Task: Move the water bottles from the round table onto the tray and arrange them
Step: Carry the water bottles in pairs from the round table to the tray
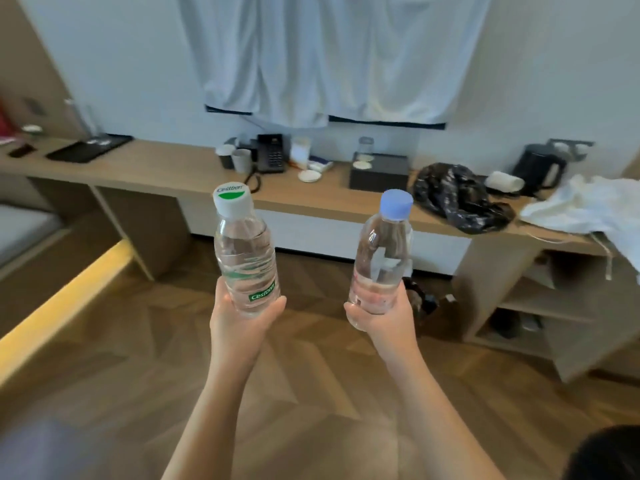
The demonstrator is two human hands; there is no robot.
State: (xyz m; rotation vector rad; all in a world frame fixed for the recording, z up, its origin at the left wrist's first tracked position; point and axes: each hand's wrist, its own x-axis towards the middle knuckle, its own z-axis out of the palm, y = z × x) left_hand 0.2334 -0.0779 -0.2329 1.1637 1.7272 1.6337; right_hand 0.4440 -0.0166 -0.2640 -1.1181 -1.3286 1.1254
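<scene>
Gripping low, the white-capped bottle (pixel 246 256) is held by the left hand (pixel 239 315), the blue-capped bottle (pixel 380 256) clasped by the right hand (pixel 384 315).

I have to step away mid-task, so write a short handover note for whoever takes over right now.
Left hand: grips the green-capped bottle low down, upright.
Right hand: grips the blue-capped bottle the same way.
Both bottles are in the air above the floor, facing the long desk.
The black tray lies at the desk's far left; no bottle shows on it.
Done: both bottles are in hand.
Left: set both on the tray and arrange them. The round table is out of view, so check it for more.
</scene>
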